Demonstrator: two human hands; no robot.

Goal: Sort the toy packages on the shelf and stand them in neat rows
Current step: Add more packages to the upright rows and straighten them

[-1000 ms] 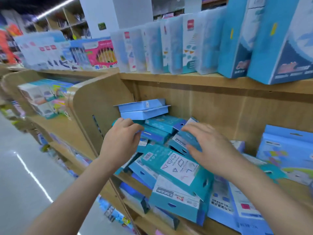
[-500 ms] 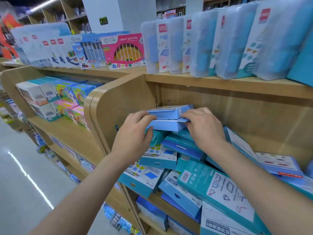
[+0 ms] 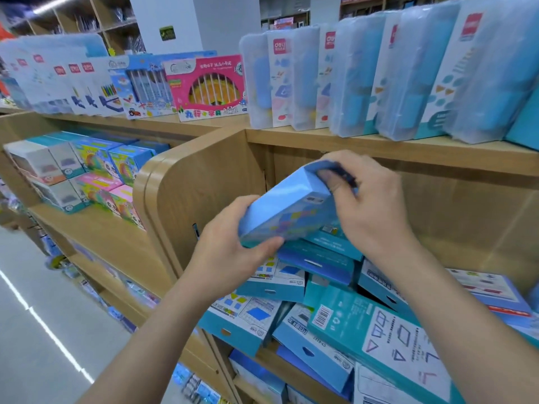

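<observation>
Here, tilted blue box [image 3: 291,208], left grip [image 3: 233,252] clasping lower edge, right grip [image 3: 373,205] pinching top edge

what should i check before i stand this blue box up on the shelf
1. Lower end of the blue box gripped by the left hand: ok.
2. Upper end gripped by the right hand: ok.
3. Box upright: not ok, it is tilted.
4. Shelf below sorted: not ok, the heap of packages lies jumbled, flat and overlapping.
5. Free standing spot beside the side panel: cannot tell, it is hidden behind the box and hands.
</observation>
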